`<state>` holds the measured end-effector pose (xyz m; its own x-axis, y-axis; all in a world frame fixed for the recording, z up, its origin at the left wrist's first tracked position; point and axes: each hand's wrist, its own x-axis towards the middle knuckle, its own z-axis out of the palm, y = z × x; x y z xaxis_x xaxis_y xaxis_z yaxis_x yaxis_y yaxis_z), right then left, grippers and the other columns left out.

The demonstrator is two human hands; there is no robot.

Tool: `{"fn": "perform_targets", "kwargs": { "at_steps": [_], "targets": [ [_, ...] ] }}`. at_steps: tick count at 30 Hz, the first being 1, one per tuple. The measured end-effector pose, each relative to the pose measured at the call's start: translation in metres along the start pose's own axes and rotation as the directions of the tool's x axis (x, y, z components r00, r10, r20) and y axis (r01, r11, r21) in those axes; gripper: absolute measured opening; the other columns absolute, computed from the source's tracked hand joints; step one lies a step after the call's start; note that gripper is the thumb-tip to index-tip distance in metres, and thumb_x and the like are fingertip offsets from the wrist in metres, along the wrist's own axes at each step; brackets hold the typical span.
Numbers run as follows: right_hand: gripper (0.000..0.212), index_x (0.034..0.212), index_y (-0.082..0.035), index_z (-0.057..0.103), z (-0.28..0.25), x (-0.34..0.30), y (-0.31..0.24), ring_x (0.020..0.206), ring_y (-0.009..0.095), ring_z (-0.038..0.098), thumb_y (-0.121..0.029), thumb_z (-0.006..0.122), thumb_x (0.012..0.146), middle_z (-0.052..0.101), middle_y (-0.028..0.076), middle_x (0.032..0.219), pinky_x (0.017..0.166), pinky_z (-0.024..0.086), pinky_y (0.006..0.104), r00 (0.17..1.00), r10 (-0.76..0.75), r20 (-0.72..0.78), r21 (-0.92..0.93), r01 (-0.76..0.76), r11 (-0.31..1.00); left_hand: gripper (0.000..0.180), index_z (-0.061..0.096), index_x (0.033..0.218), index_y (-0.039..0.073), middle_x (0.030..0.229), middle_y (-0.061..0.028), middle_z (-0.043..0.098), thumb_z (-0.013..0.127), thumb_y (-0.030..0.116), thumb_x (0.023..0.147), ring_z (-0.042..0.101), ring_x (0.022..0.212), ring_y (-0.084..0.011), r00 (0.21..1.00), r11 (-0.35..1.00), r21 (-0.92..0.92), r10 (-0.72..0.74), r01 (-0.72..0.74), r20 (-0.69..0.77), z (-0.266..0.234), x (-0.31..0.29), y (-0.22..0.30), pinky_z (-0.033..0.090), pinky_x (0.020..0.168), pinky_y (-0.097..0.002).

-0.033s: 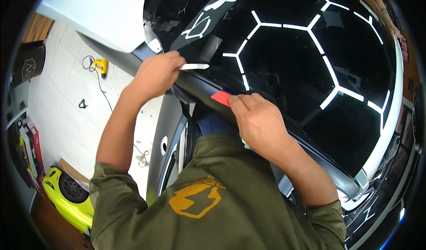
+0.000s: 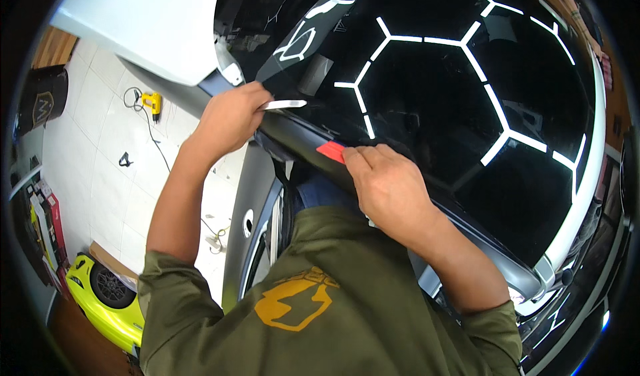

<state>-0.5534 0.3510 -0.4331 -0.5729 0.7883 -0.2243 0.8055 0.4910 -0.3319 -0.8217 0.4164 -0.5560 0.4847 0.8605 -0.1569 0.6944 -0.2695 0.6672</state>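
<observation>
Left hand (image 2: 233, 117) up by the edge of the glossy black panel (image 2: 433, 89), fingers curled and gripping a slim white tool (image 2: 287, 105), which juts out past the knuckles on the right; it's lying almost level, long axis running left to right with a faint upward tilt, free tip pointing right, out over the black surface! Across to the right hand (image 2: 390, 183), fingers bunched together, pinching a red scraper (image 2: 331, 151) that pokes out beyond the fingertips on their left, above the dark grey trim (image 2: 300, 136), its free end aimed left and slightly up; long axis hard to call, with so much of it covered. The white tool's rear end is buried in the left fist, the left thumb is mostly out of sight, and whether either tool's edge actually touches the surface beneath, I can't tell
</observation>
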Motion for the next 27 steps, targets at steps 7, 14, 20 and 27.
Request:
{"fn": "perform_targets", "kwargs": {
  "at_steps": [7,14,20,27],
  "targets": [
    [0.029,0.105,0.004,0.065,0.026,0.037,-0.009,0.084,0.027,0.065,-0.010,0.065,0.079,0.069,0.016,0.097,0.077,0.055,0.0367,0.995,-0.056,-0.087,0.016,0.058,0.998,0.017,0.065,0.102,0.000,0.094,-0.0165,0.062,0.063,-0.006,0.086,0.063,0.084,-0.0391,0.991,0.975,-0.201,-0.116,0.099,-0.073,0.002,-0.012,-0.020,0.051,0.073,-0.0410],
    [0.027,0.103,0.004,0.065,0.039,0.081,-0.014,0.081,0.026,0.065,-0.009,0.065,0.079,0.068,0.014,0.092,0.075,0.056,0.0361,0.992,-0.083,-0.090,0.087,0.091,0.992,0.012,0.068,0.099,0.001,0.093,-0.0177,0.064,0.064,0.007,0.089,0.062,0.083,-0.0402,0.973,0.972,-0.028,-0.232,0.232,-0.007,0.004,0.015,-0.039,0.049,0.076,-0.0452],
    [0.028,0.106,0.004,0.065,0.043,0.100,-0.014,0.087,0.028,0.066,-0.009,0.062,0.081,0.069,0.016,0.096,0.075,0.056,0.0369,0.997,-0.032,0.066,0.105,0.025,0.994,0.013,0.072,0.094,0.000,0.088,-0.0186,0.065,0.064,0.002,0.084,0.065,0.083,-0.0358,0.971,0.935,-0.261,-0.230,0.240,0.068,-0.010,0.020,-0.053,0.050,0.076,-0.0405],
    [0.038,0.114,0.008,0.064,0.051,0.105,-0.019,0.094,0.029,0.068,-0.012,0.064,0.081,0.070,0.021,0.109,0.083,0.056,0.0358,0.989,-0.143,0.031,0.061,0.141,0.988,0.014,0.071,0.096,-0.001,0.085,-0.0134,0.064,0.065,-0.002,0.083,0.064,0.080,-0.0265,0.968,0.857,-0.449,-0.221,0.253,0.122,-0.017,-0.003,-0.063,0.050,0.074,-0.0345]
  ]
}}
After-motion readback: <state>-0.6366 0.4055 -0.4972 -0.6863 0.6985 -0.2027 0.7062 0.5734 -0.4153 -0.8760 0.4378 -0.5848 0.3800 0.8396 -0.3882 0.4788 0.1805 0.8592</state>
